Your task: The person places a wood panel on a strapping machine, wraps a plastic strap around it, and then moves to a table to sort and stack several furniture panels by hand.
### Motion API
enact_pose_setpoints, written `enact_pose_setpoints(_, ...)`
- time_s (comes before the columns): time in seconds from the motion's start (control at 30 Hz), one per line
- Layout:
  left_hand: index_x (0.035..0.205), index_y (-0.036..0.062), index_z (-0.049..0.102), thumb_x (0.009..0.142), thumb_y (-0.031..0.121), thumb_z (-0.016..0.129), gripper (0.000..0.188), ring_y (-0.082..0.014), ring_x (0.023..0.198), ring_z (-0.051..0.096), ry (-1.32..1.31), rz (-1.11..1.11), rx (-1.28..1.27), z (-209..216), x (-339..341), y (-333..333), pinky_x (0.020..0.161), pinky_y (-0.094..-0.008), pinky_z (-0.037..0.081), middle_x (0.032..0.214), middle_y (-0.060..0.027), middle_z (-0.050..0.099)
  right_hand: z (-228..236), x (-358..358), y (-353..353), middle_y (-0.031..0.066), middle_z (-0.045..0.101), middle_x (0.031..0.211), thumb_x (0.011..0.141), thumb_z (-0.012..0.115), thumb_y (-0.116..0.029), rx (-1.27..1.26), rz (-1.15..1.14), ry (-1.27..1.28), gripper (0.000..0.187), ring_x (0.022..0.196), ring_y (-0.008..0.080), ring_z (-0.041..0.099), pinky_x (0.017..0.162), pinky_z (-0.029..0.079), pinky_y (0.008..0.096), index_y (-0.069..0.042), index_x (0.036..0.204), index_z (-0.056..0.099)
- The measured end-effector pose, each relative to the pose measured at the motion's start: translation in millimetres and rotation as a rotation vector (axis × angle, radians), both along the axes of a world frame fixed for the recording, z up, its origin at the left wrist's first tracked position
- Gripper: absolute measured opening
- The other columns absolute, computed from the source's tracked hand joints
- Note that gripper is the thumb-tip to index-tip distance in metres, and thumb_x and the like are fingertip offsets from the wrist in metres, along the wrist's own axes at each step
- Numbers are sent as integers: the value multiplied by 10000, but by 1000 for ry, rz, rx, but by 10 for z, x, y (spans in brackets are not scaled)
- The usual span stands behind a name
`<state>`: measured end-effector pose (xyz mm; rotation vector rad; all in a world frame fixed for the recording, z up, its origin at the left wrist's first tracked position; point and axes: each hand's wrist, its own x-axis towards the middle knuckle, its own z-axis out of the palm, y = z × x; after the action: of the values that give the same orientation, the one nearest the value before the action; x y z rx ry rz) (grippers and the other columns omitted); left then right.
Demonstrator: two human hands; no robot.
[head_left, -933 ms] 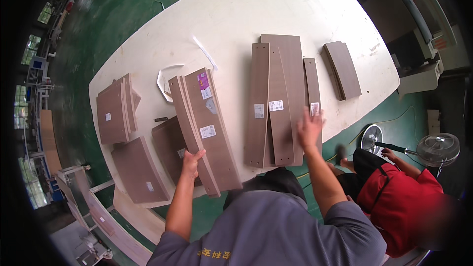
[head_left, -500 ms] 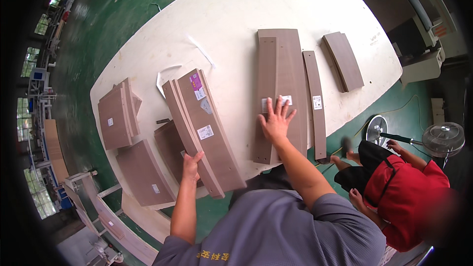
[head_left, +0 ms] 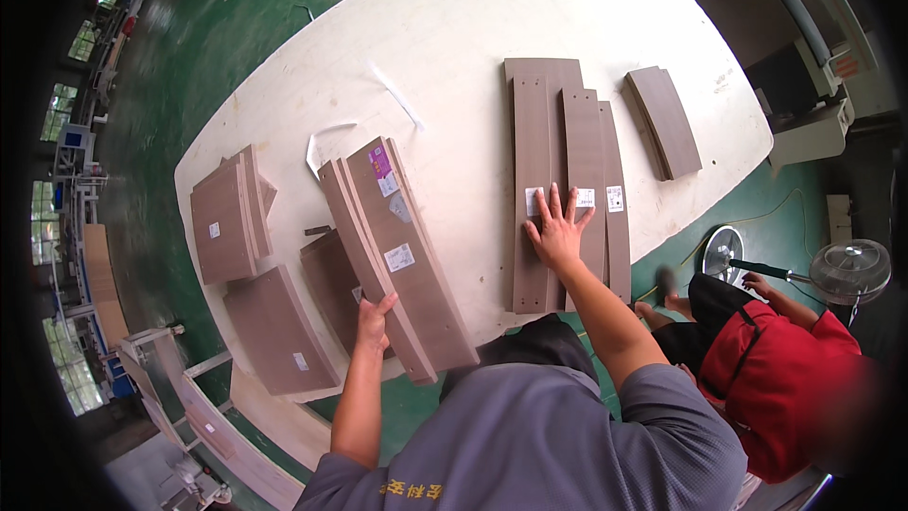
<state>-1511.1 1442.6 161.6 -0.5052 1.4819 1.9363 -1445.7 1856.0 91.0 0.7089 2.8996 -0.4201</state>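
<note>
My left hand grips the near left edge of a stack of long brown boards. The thumb shows on top, and the other fingers are partly hidden. White labels and a purple one are stuck on that stack. My right hand lies flat with spread fingers on a second group of brown boards. Under it are a narrow board and another narrow board, both over a wider board. Along their right side runs a labelled narrow board.
Short boards lie at the right of the white table. More brown panels are at the left, with white strips behind. A person in red stands at the right near a fan.
My right hand has moved right, and the boards under it now sit against the lone narrow board. A second narrow board shows over the wide one. My left hand keeps its grip.
</note>
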Motion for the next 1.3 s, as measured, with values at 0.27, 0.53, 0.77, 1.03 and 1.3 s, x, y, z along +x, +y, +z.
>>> enact_pose_setpoints(0.27,1429,-6,470,860,103,783,658,-285,1157,648,24,-1,41,71,-25,52,987,-452,561,1280,-145,634,-168,118,-69,293,103,1686,915,567,-64,-151,94,230,722,1569,464,111,1251,111,627,-78,1594,322)
enact_pose_setpoints(0.53,1432,4,467,854,103,787,669,-281,1142,648,60,32,13,53,79,59,984,-445,559,1267,-140,635,-258,819,935,328,260,1624,863,751,-226,36,-532,262,760,1490,521,270,1204,264,578,-151,1557,448)
enact_pose_setpoints(0.77,1439,1,424,830,70,799,719,-276,1178,624,125,-42,-148,-182,-115,43,1025,-437,528,1311,-151,606,-327,898,1128,233,568,1294,807,780,-74,-54,-424,537,612,1148,416,541,1029,447,477,-99,1395,612)
enact_pose_setpoints(1.03,1434,-2,396,768,39,832,796,-288,1213,607,262,-32,-430,-195,-256,183,1055,-435,504,1330,-162,593,-477,698,860,199,575,1266,868,739,-60,-377,-505,610,509,1173,354,582,1022,481,421,-41,1366,633)
enact_pose_setpoints(1.3,1474,-8,389,743,85,862,876,-345,1333,518,590,-176,-1098,-136,-290,386,1166,-458,394,1426,-211,525,-879,540,1108,172,699,1257,869,720,-38,-653,-649,672,548,1100,232,678,983,517,320,49,1393,589)
